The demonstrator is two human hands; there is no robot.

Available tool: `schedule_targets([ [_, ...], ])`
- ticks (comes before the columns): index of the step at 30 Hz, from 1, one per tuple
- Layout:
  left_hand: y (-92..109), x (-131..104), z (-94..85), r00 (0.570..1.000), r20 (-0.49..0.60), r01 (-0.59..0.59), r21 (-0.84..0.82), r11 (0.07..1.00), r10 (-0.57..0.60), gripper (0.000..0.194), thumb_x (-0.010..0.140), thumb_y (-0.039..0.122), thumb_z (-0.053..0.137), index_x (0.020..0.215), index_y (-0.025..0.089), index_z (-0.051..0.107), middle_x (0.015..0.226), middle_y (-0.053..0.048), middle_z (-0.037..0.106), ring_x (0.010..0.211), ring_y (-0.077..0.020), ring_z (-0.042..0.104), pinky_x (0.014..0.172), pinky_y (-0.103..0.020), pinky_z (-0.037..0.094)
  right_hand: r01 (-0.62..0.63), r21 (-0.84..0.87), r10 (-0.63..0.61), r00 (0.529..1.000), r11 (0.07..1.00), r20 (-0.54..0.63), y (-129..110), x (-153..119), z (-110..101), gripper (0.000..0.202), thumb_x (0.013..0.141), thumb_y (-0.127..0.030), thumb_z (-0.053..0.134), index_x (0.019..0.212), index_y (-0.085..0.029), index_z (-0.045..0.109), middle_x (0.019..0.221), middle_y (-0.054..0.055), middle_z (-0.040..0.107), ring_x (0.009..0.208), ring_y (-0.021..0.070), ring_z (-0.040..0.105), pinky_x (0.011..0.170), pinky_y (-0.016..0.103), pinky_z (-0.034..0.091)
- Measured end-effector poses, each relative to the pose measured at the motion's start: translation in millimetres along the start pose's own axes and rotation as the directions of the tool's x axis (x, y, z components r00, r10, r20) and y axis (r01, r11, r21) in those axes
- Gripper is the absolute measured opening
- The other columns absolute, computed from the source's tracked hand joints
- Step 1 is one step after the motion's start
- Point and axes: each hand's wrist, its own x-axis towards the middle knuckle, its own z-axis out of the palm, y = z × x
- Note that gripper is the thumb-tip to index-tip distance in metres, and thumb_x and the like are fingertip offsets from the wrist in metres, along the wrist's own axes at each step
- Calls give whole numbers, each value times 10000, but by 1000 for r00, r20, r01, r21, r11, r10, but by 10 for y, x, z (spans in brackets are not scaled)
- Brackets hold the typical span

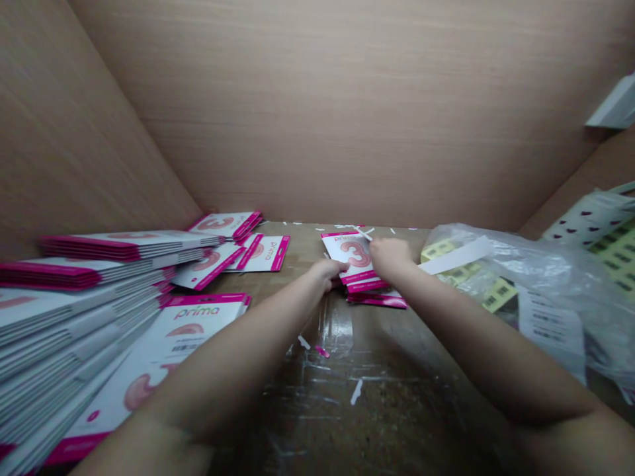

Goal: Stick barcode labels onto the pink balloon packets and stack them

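Note:
A white and pink packet with a large pink "3" (354,254) lies at the top of a small pile in front of me. My left hand (327,272) grips its left edge, thumb on top and fingers curled at the side. My right hand (391,256) is closed over the packet's right side. From this fist a thin white stick-like thing (364,233) points up and left across the packet's far edge; its exact kind does not show. Under the top packet, pink-edged packets (380,299) stick out to the right.
Tall stacks of similar packets (79,317) fill the left side, with smaller piles (258,254) behind. A clear plastic bag (540,264) with yellow label sheets (499,294) lies at right. Paper scraps (357,391) dot the taped brown tabletop (317,423). Wooden panels (347,119) enclose the back and sides.

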Motion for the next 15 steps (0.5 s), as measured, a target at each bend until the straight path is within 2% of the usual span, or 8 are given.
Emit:
schedule_targets([
  [2,25,11,-38,1000,13,-18,15,1000,18,294,863,293,539,1117,145,532,1064,-74,580,865,-170,594,717,-348,527,-79,-48,71,986,996,-154,255,-35,-192,283,831,-86,417,1027,-118,619,1010,213,642,983,327,590,768,424,450],
  [4,56,-16,-174,999,52,-15,25,1000,14,268,872,280,527,1098,137,540,1010,-63,601,806,-150,604,681,-321,530,-18,-49,-3,919,999,-395,507,-108,-293,280,817,-75,420,1001,-149,618,963,162,659,973,304,582,819,446,416],
  [7,63,-114,-476,991,128,36,43,998,-41,210,852,179,532,1046,109,565,858,-67,655,691,-151,627,635,-294,532,321,50,-189,670,946,-718,774,-242,-139,178,829,-127,465,898,-205,610,900,63,682,917,225,594,940,447,341],
  [8,49,-158,-567,986,154,61,49,997,-68,205,839,147,527,1031,91,573,811,-81,668,665,-165,635,630,-297,534,428,99,-210,616,898,-759,815,-279,-13,151,840,-147,467,876,-211,599,910,48,685,914,206,598,967,446,321],
  [9,30,-205,-637,979,183,86,54,995,-95,207,831,135,518,1017,71,581,784,-104,678,659,-186,646,636,-310,538,513,148,-228,598,846,-769,830,-309,136,134,845,-160,467,859,-214,589,923,41,687,920,197,602,982,450,309],
  [11,-19,-296,-702,957,255,127,50,991,-136,243,837,186,501,1011,42,592,813,-151,691,720,-237,666,687,-356,542,598,236,-282,643,766,-712,788,-346,446,115,833,-161,477,828,-215,579,948,39,691,967,199,600,1004,469,286],
  [12,-45,-335,-697,945,293,135,46,990,-142,277,841,234,500,1014,40,597,847,-165,694,760,-258,669,717,-383,539,583,284,-298,703,761,-646,741,-355,584,110,818,-155,489,811,-216,580,965,36,691,1000,198,592,1020,465,274],
  [15,-117,-406,-589,931,345,106,54,993,-118,328,775,284,608,1016,61,610,856,-164,702,734,-285,671,737,-431,527,346,395,-188,903,851,-386,588,-347,839,129,791,-136,517,799,-230,605,1060,13,668,1089,163,550,1046,373,282],
])
